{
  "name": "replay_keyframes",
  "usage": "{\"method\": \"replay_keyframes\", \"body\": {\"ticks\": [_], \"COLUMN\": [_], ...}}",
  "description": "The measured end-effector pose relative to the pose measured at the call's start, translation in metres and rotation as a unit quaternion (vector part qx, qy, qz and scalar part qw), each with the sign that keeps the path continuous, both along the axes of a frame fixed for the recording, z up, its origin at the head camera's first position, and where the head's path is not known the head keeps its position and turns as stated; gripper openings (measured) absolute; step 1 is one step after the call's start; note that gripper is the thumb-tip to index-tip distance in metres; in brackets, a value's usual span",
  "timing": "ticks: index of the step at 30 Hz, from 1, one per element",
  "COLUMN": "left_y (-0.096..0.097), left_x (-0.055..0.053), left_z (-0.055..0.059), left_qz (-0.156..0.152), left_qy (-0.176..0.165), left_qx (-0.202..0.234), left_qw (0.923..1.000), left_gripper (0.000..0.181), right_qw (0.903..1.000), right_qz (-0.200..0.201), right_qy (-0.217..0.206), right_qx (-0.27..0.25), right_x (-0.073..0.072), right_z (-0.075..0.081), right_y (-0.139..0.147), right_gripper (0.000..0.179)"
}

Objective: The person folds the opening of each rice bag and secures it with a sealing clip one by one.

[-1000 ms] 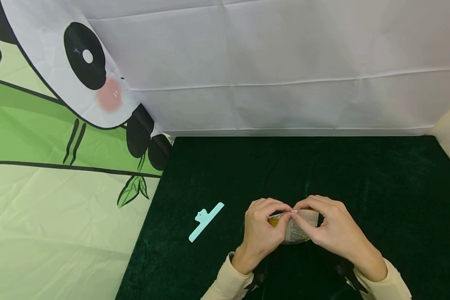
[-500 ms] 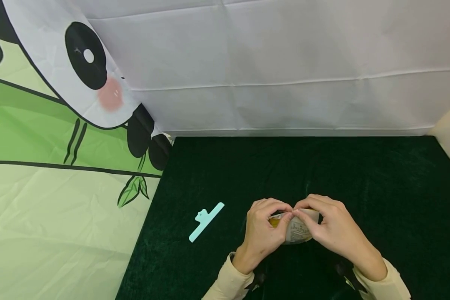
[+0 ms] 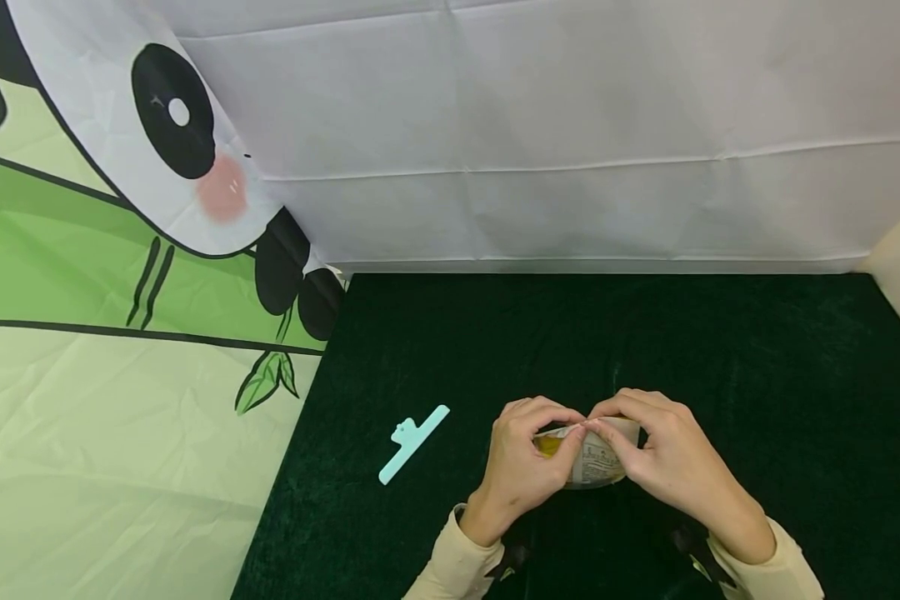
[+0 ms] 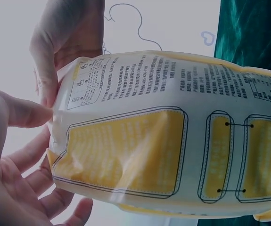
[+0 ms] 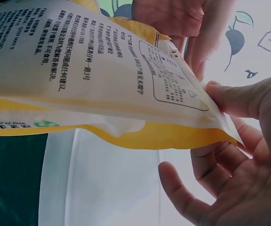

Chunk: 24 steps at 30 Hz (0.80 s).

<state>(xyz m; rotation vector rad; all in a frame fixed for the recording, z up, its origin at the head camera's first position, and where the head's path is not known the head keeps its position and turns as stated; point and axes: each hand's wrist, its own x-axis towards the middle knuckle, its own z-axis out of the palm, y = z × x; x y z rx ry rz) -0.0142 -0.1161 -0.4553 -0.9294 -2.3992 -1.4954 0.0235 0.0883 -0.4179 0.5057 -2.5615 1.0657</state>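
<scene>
A white and yellow food packaging bag (image 3: 596, 462), printed with small dark text, is between my two hands near the front of the table. My left hand (image 3: 527, 457) pinches its top edge between thumb and fingers. Right beside it, my right hand (image 3: 667, 458) pinches the same edge, the thumbs close together. In the left wrist view the bag (image 4: 126, 150) shows yellow panels with stitched-looking outlines. The right wrist view shows the bag's text side (image 5: 97, 61) and a yellow border along its edge. A light blue bag clip (image 3: 414, 442) lies left of my hands.
Dark green cloth (image 3: 570, 333) covers the table. A white sheet (image 3: 570, 125) hangs behind it, and a green panda-print sheet (image 3: 150, 417) hangs along the left side.
My right thumb has moved slightly up and left over the bag's top edge, closer to the left thumb. Both hands otherwise stay in place, and the clip has not moved.
</scene>
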Motion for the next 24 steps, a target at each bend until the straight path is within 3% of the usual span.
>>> {"method": "replay_keyframes", "body": {"ticks": [8, 19, 24], "left_y": [-0.0020, 0.0055, 0.0078], "left_x": [0.0004, -0.0025, -0.0037], "left_z": [0.0011, 0.0014, 0.0009], "left_qz": [-0.001, 0.015, 0.020], "left_qy": [-0.035, -0.008, -0.010], "left_qx": [0.011, 0.011, 0.012], "left_qw": [0.9993, 0.9998, 0.9997], "left_gripper": [0.010, 0.008, 0.006], "right_qw": [1.0000, 1.0000, 0.9999], "right_qz": [-0.005, -0.001, 0.002], "right_qy": [0.006, 0.002, -0.007], "right_qx": [0.005, 0.007, 0.008], "right_x": [-0.0001, -0.0061, -0.0084], "right_z": [-0.0007, 0.0030, 0.0035], "right_y": [0.0004, 0.0039, 0.0047], "right_gripper": [0.023, 0.023, 0.023]}}
